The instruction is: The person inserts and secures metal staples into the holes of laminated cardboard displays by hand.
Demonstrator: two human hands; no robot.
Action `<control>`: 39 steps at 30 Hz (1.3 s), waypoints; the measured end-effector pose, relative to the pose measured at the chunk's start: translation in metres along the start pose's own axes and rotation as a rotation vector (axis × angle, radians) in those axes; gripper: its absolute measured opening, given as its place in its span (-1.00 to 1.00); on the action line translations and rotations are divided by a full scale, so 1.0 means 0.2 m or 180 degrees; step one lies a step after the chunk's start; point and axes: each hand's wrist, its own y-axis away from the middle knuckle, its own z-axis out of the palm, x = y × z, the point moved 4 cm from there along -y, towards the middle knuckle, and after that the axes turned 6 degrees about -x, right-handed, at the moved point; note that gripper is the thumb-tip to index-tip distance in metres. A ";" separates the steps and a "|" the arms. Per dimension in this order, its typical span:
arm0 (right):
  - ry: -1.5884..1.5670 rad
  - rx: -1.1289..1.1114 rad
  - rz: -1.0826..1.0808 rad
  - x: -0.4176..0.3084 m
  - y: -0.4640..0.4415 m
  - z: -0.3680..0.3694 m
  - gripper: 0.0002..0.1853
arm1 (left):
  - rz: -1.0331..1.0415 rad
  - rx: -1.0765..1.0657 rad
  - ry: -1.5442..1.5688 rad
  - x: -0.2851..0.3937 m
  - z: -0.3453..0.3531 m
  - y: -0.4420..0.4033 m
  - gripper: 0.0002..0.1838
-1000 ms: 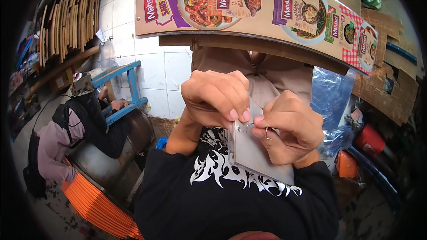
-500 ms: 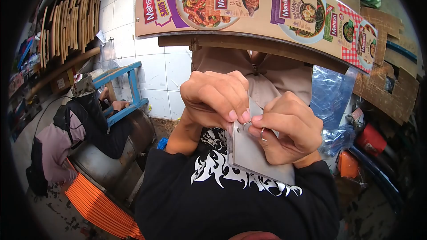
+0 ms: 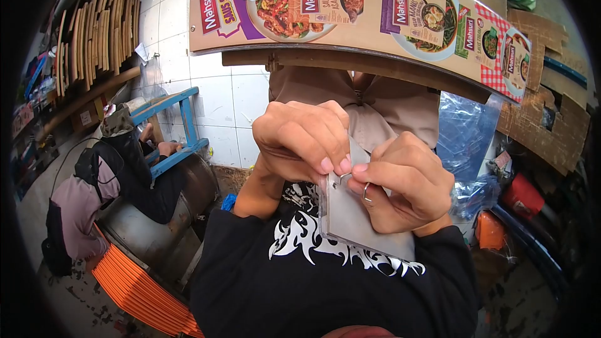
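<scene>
Beyond the hands [image 3: 303, 141] [image 3: 410, 181] lie plank [image 3: 375, 66] and white tiles [image 3: 211, 103].

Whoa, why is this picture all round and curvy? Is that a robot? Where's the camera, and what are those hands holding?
No robot here! These are a person's bare hands. The camera sits on that person's head and looks down, so their black shirt shows at the bottom. The view looks bent, with dark corners. The left hand pinches a corner of a thin grey panel. The right hand holds a little bent metal wire close to it. In front, a board printed with food pictures lies over brown wood. Another person is off to the left.
</scene>
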 end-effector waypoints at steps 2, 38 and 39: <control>0.0072 -0.0021 -0.0031 0.00 0.00 0.00 -0.66 | -0.0010 -0.0008 0.0004 0.00 0.00 0.00 -0.81; -0.0005 -0.0020 -0.0108 0.00 0.02 0.01 -0.69 | -0.0023 -0.0166 -0.0082 0.01 0.01 -0.02 -0.82; -0.0005 -0.0020 -0.0108 0.00 0.01 0.01 -0.69 | -0.0023 -0.0166 -0.0082 0.01 0.01 -0.02 -0.82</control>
